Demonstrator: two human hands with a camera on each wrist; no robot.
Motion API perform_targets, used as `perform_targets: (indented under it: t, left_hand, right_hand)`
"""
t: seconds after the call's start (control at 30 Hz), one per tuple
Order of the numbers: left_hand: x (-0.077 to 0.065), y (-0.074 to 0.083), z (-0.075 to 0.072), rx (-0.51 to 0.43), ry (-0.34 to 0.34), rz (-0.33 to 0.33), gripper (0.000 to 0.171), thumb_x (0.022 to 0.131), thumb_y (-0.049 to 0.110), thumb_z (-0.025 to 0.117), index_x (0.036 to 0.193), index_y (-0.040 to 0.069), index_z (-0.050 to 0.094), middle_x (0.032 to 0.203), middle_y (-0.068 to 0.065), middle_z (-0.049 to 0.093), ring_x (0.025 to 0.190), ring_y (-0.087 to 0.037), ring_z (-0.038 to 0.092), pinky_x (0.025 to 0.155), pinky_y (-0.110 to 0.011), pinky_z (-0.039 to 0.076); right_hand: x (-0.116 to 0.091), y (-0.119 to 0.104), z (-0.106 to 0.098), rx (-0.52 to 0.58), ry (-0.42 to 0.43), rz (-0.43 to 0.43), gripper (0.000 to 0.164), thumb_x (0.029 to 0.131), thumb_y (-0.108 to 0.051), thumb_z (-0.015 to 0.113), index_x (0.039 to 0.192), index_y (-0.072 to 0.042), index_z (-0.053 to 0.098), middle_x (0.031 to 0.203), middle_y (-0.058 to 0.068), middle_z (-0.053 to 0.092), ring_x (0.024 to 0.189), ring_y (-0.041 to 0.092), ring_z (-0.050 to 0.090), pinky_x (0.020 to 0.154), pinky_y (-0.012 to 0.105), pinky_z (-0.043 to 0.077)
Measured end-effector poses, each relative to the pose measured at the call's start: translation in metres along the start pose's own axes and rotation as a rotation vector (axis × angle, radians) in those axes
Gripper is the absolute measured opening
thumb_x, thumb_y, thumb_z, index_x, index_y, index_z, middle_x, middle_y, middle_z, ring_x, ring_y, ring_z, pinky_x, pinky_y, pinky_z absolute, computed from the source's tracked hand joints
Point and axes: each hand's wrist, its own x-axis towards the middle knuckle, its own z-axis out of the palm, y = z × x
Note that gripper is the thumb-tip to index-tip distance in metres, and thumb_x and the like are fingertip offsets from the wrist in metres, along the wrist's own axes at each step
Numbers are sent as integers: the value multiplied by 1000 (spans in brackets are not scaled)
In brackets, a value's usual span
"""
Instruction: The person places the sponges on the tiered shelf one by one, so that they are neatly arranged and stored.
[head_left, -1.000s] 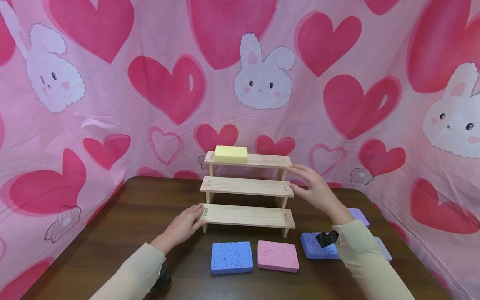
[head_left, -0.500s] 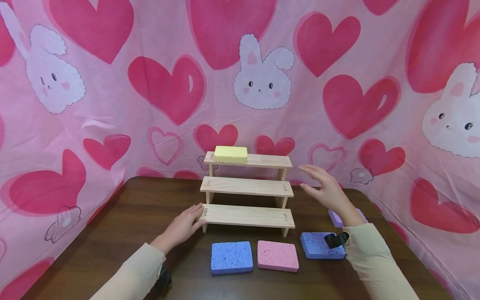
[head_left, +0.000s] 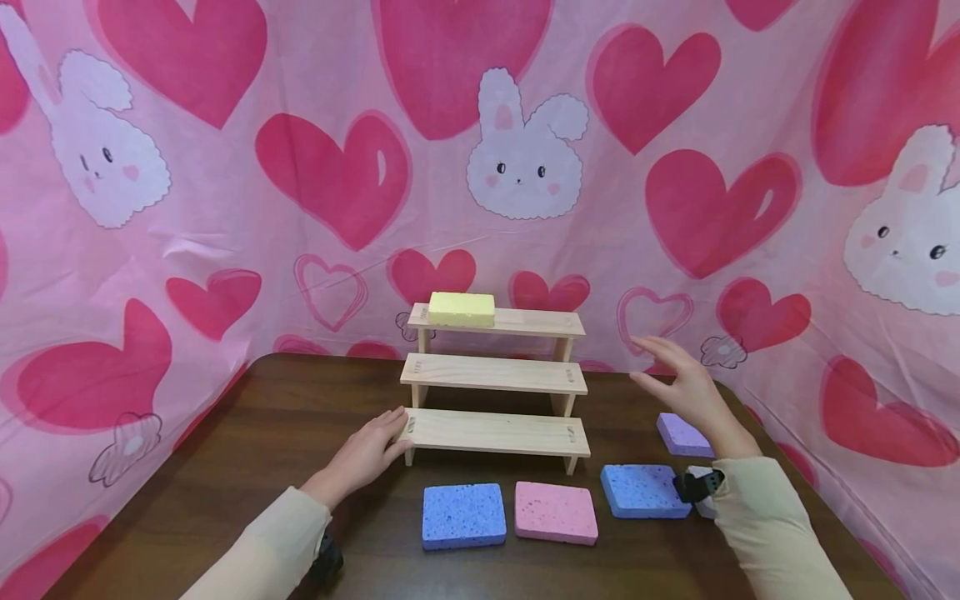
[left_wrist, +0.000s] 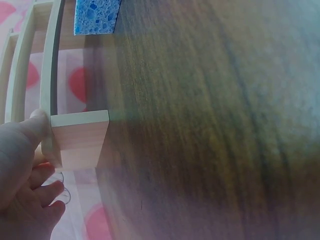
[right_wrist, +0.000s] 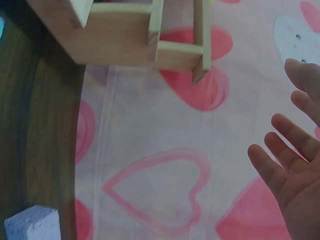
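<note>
A three-tier wooden stand [head_left: 495,431] rises on the table. At the left end of its lowest tier my left hand [head_left: 365,454] holds the board, thumb at the front edge; the left wrist view shows the other fingers partly behind it. My right hand [head_left: 686,387] hovers to the right of the stand, apart from it, fingers spread and nothing in them. On the top tier a yellow sponge [head_left: 461,309] lies toward the left. In front of the stand are a blue sponge [head_left: 463,515] and a pink sponge [head_left: 556,512].
To the right lie another blue sponge [head_left: 641,491] and a purple sponge [head_left: 681,435]. A pale sponge [head_left: 702,506] is mostly hidden behind the right wrist. The dark wooden table [head_left: 300,400] ends at a pink cloth [head_left: 315,67] with hearts and rabbits.
My right hand has moved away from the stand's right side, further right, uncovering the purple sponge and the right blue sponge. My left hand and the stand stay in place.
</note>
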Motion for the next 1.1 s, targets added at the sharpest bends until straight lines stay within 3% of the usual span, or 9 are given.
perform_targets:
  t: [0.3,0.37,0.5,0.53,0.6,0.73,0.97,1.1]
  left_hand:
    - [0,0,0,-2,-2,-6,57,87,28,63,135,1,45,140,-16,39,129,-35,33,99,-51,32]
    - [0,0,0,-3,-2,-10,58,87,29,63,135,2,45,140,-16,39,129,-35,33,99,-51,32]
    - [0,0,1,-1,-2,-13,57,87,29,63,135,2,45,140,-16,39,129,-35,33,99,-51,32]
    - [0,0,1,0,-2,-13,57,87,29,63,135,2,45,140,-16,39,129,-35,33,99,-51,32]
    - [0,0,1,2,-2,-12,57,87,28,63,135,1,46,140,-16,39,129,-35,33,99,-51,32]
    - [0,0,1,2,0,-11,57,87,28,63,134,1,46,140,-16,39,129,-35,33,99,-51,32]
    - [0,0,0,0,-4,-13,58,87,29,63,135,2,45,140,-16,39,129,-35,33,99,-51,32]
    - [1,0,1,1,-4,-13,58,87,29,63,135,2,45,141,-15,39,129,-35,33,100,-51,31]
  right_hand:
    - [-14,19,-7,2,-36,87,54,78,-10,73,128,-4,53,125,20,49,114,39,44,86,64,36]
    - [-17,23,-7,-5,-39,94,54,79,-12,73,128,-4,53,125,19,49,112,37,45,88,56,39]
    - [-21,32,-9,-10,-46,103,53,80,-13,73,128,-3,53,123,17,51,109,33,48,91,24,42]
    - [-23,34,-9,-6,-49,108,53,80,-13,73,128,-2,53,123,18,51,109,33,47,91,24,42]
    - [-26,39,-9,2,-58,123,53,80,-13,72,128,0,52,123,20,51,110,35,46,93,30,42]
    - [-34,48,-10,24,-75,168,54,81,-12,71,128,3,49,124,26,48,112,41,43,86,59,39]
    - [-47,62,-13,-9,-118,250,58,82,-17,71,130,4,47,127,29,45,115,47,40,86,61,38]
    - [-54,68,-16,-24,-189,352,64,84,-27,68,133,4,42,131,31,40,118,50,35,87,64,35]
